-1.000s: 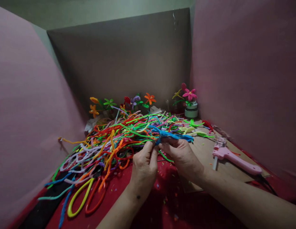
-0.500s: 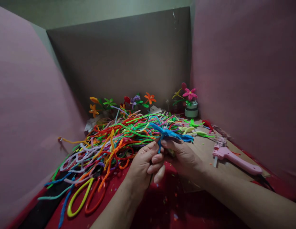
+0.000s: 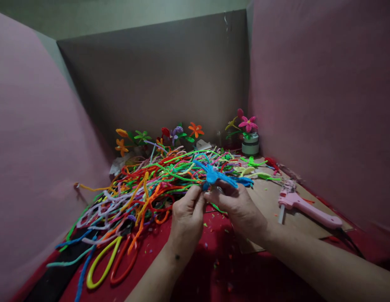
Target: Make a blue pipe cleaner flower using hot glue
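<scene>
Near the middle of the head view, a blue fuzzy shape with several arms [image 3: 213, 174] is held up between both hands. My left hand [image 3: 188, 216] pinches its lower left side, fingers closed. My right hand [image 3: 240, 205] grips it from the right, its thumb stretched toward the left fingertips. A second blue piece [image 3: 244, 181] lies just beyond my right hand. Behind and to the left of the hands spreads a large heap of coloured pipe cleaners [image 3: 163, 172]. The parts of the blue shape between the fingertips are hidden.
A pink glue gun [image 3: 308, 209] lies on cardboard [image 3: 264, 201] at the right. Scissors with yellow and red handles [image 3: 103, 262] rest front left. Fuzzy flowers [image 3: 196, 129] and a pale green pot [image 3: 250, 144] stand at the back. Pink walls [image 3: 321, 105] flank the red surface.
My left hand has turned, its fingers now folded closer around the blue shape. The blue shape has tilted, showing its centre, and the view has shifted slightly.
</scene>
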Available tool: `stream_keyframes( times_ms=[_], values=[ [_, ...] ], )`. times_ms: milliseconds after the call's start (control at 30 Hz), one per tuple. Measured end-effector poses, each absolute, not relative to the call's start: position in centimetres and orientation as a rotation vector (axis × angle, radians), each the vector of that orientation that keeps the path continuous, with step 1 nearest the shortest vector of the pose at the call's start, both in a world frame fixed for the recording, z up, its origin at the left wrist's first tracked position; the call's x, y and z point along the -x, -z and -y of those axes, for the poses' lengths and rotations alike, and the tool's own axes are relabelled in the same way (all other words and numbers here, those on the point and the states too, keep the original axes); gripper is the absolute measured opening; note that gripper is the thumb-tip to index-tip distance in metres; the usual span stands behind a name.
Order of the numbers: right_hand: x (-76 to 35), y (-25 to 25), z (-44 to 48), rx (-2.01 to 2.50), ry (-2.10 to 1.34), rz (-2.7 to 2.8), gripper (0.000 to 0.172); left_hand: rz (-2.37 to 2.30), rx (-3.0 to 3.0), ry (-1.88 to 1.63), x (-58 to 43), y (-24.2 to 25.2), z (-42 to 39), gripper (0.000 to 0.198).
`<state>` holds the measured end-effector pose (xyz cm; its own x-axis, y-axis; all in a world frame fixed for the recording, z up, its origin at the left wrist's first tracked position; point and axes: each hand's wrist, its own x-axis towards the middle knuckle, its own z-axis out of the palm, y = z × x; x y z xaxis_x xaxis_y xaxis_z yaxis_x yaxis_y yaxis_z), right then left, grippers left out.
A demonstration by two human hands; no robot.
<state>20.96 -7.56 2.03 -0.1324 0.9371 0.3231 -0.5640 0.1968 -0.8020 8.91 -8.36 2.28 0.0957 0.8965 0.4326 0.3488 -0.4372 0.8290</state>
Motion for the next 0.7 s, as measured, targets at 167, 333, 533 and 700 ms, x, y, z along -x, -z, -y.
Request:
stream_keyframes(
  times_ms=[167,333,533,700],
  values=[
    [-21.2,-2.1,7.5,0.531,-1.339,1.031,0.008,-1.088,-1.464,-1.255,-9.3,-3.2,8.7,0.028],
    [-21.1,-1.6,7.1,0.492,-1.54,0.914,0.015,-0.839,-1.139,-1.127,-9.5,-3.6,8.7,0.021],
    [-20.8,-1.8,7.0,0.414,-1.684,0.867,0.013,-0.524,-0.946,-0.946,-9.0,-3.2,8.1,0.015],
    [-20.8,-1.9,6.8,0.454,-1.63,0.777,0.011,-0.974,-1.461,-1.116,-8.9,-3.1,8.3,0.02]
  ],
)
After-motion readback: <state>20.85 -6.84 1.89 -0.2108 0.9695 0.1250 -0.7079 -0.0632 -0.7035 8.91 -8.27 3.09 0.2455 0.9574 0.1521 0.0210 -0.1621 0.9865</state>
